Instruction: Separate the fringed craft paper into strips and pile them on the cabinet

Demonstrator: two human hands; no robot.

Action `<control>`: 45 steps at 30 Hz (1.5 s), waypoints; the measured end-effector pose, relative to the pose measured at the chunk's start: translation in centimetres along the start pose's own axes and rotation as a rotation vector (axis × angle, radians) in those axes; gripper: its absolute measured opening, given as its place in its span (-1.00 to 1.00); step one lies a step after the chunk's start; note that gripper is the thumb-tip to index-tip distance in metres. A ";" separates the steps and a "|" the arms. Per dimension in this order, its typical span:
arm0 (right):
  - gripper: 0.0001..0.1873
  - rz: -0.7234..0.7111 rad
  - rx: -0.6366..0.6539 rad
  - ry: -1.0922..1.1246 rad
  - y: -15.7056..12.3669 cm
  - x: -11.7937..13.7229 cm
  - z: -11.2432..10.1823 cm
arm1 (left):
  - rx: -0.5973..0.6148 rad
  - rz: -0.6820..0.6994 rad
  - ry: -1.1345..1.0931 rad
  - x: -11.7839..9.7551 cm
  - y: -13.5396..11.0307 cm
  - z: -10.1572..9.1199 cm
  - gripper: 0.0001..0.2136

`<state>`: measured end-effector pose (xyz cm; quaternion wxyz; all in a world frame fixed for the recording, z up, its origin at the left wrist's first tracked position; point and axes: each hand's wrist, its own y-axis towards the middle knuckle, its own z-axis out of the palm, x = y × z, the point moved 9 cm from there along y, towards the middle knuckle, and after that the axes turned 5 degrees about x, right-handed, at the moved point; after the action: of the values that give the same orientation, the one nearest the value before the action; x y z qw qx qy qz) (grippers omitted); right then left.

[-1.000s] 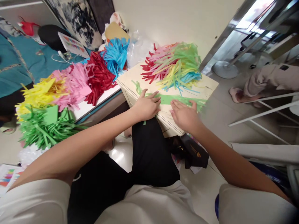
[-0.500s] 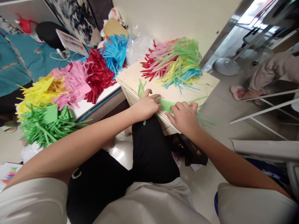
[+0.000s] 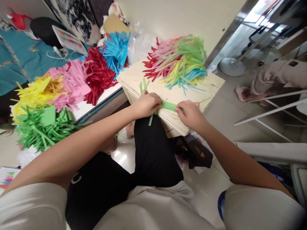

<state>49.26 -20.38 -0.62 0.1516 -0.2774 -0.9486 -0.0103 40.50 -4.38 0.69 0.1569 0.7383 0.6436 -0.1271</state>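
Observation:
A band of light green fringed paper [image 3: 169, 106] lies across the front of a cream cabinet top [image 3: 134, 76]. My left hand [image 3: 149, 104] is closed on its left end, with thin green strips sticking out above and below the fingers. At the right end, my right hand [image 3: 189, 111] pinches the paper between thumb and fingers. The stretch between both hands looks flat. Behind it on the same top rests a pile of cut paper fringe [image 3: 177, 62] in red, pink, yellow, green and blue.
To the left, bunches of green [image 3: 48, 127], yellow [image 3: 38, 95], pink [image 3: 69, 83], dark red [image 3: 99, 75] and blue fringe [image 3: 117, 48] line a white surface. A clear plastic bag [image 3: 140, 43] sits against the wall. Another person's leg [image 3: 266, 78] and a white metal frame [image 3: 271, 105] are at right.
My right hand's fingers have gone from spread over the green paper to pinching its end. The left hand's fingers have curled closed around the other end.

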 end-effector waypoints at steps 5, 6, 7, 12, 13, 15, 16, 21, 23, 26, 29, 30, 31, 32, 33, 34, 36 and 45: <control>-0.72 0.091 0.070 0.006 1.2 -1.0 0.1 | 0.067 0.000 0.027 0.3 0.5 0.0 -0.81; -0.72 0.097 0.075 0.003 1.4 -1.0 0.1 | 0.067 -0.014 0.032 0.5 0.7 0.0 -0.83; -0.73 0.102 0.074 -0.004 1.5 -0.9 0.1 | 0.066 -0.038 0.032 0.8 0.8 0.0 -0.86; -0.72 0.150 0.052 -0.141 1.6 -0.7 0.0 | 0.043 -0.192 0.008 2.3 1.9 0.3 -0.85; -0.70 0.158 0.049 -0.174 1.6 -0.6 0.0 | 0.031 -0.208 0.017 2.4 2.0 0.2 -0.83; -0.66 0.166 0.053 -0.220 1.6 -0.4 0.0 | 0.002 -0.225 0.038 2.4 2.3 0.1 -0.84; -0.64 0.168 0.057 -0.234 1.6 -0.4 0.1 | -0.013 -0.227 0.046 2.4 2.3 0.1 -0.85; -0.64 0.149 0.072 -0.249 1.7 -0.2 0.1 | -0.038 -0.237 0.086 2.3 2.2 0.3 -0.96; -0.64 0.155 0.086 -0.246 1.7 -0.2 0.1 | -0.029 -0.248 0.104 2.2 2.2 0.4 -0.90; -0.62 0.172 0.096 -0.256 1.6 -0.1 0.0 | -0.008 -0.289 0.116 2.2 2.2 0.3 -0.86; -0.61 0.169 0.078 -0.286 1.4 0.4 -0.3 | 0.033 -0.377 0.081 2.7 2.5 0.1 -0.82; -0.61 0.167 0.077 -0.291 1.4 0.5 -0.3 | 0.051 -0.409 0.066 2.9 2.6 0.1 -0.81; -0.60 0.166 0.080 -0.293 1.4 0.6 -0.3 | 0.067 -0.433 0.056 3.1 2.8 0.1 -0.80; -0.59 0.166 0.085 -0.295 1.4 0.6 -0.3 | 0.079 -0.449 0.056 3.2 3.0 0.1 -0.81; -0.59 0.169 0.091 -0.299 1.5 0.6 -0.2 | 0.087 -0.455 0.064 3.2 3.3 0.1 -0.82; -0.59 0.172 0.096 -0.304 1.5 0.6 -0.2 | 0.091 -0.456 0.077 3.3 3.5 0.0 -0.85; -0.59 0.177 0.103 -0.321 1.5 0.6 -0.2 | 0.090 -0.452 0.101 3.4 3.9 0.1 -0.89; -0.61 -0.075 -0.131 -0.385 0.9 2.3 -0.6 | -0.118 -0.030 0.152 1.1 3.1 -0.6 -0.70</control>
<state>48.07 -18.43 0.59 -0.0515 -0.2479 -0.9671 -0.0246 43.67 -3.57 1.03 0.1489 0.7257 0.6708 -0.0350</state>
